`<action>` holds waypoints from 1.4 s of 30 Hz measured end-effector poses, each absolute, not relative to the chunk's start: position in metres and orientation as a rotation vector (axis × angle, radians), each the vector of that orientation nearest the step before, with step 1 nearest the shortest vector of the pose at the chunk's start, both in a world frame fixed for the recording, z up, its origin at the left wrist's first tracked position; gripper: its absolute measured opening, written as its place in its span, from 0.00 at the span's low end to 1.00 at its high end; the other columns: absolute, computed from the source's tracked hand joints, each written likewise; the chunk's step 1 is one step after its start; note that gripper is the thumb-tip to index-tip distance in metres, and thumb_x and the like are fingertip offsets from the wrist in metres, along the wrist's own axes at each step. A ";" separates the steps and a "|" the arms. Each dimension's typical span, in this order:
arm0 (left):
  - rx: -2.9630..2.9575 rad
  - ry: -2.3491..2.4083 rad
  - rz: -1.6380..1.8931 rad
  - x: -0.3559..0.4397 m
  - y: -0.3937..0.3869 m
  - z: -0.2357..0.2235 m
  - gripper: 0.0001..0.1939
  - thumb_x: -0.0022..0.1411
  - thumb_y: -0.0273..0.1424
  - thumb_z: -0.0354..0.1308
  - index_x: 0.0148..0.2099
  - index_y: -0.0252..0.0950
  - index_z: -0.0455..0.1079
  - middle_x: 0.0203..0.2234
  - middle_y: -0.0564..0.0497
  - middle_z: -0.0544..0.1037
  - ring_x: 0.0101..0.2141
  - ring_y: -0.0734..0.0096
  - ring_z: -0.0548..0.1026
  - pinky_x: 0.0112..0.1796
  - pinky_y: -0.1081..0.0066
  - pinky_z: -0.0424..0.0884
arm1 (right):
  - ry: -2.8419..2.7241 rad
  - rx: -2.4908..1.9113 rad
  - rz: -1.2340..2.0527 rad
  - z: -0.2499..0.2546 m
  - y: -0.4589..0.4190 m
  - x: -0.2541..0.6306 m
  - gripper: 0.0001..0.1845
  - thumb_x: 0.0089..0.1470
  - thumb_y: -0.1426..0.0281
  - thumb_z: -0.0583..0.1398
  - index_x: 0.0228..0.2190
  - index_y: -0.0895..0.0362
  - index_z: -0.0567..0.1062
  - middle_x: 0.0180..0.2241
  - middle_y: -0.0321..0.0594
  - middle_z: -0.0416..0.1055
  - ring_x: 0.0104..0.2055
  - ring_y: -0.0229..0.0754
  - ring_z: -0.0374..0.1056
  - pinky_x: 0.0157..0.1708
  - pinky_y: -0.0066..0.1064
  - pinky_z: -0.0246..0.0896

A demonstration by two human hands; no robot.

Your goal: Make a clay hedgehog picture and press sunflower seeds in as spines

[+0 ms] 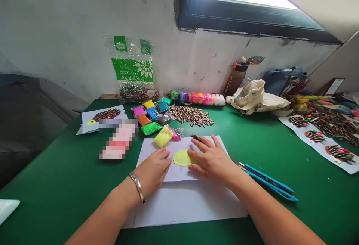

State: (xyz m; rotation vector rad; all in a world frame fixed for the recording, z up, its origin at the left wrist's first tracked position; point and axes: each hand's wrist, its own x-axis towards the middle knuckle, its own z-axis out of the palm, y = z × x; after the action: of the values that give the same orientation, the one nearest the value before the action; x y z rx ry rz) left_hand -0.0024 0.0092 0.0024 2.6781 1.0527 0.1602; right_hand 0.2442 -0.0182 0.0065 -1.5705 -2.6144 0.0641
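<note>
Right hand point(209, 158): half-spread, nearer, touching clay
Left hand point(151, 170): loosely open, on paper point(174, 175)
Yellow clay point(181, 158): right hand's 9 o'clock, long axis 9-to-3

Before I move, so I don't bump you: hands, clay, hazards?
Left hand on paper, beside yellow clay. Right hand touching clay. Blue tool close by right wrist.

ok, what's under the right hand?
The right edge of the flattened yellow clay runs under fingers of the right hand, with the white paper beneath. The clay's covered edge and whatever lies directly under the palm can't be seen.
</note>
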 end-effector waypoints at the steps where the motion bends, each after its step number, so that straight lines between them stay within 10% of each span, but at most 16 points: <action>1: 2.680 1.049 0.170 -0.002 0.009 0.002 0.15 0.65 0.22 0.48 0.48 0.30 0.75 0.51 0.36 0.73 0.56 0.51 0.67 0.54 0.55 0.68 | -2.607 -1.570 0.060 0.006 -0.018 0.243 0.22 0.58 0.52 0.54 0.49 0.47 0.73 0.62 0.45 0.58 0.63 0.59 0.51 0.58 0.65 0.37; 42: 2.652 1.021 0.310 -0.004 0.009 -0.003 0.14 0.64 0.22 0.49 0.44 0.35 0.75 0.48 0.40 0.74 0.54 0.55 0.68 0.54 0.57 0.69 | -2.529 -1.644 0.254 0.006 -0.019 0.246 0.26 0.58 0.49 0.52 0.52 0.47 0.71 0.64 0.46 0.53 0.65 0.59 0.46 0.58 0.63 0.39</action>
State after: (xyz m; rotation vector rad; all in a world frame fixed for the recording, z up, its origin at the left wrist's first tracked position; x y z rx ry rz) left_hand -0.0043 0.0088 -0.0028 2.6520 1.0210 0.3100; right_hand 0.2463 -0.0187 0.0061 -1.6442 -2.5290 0.2538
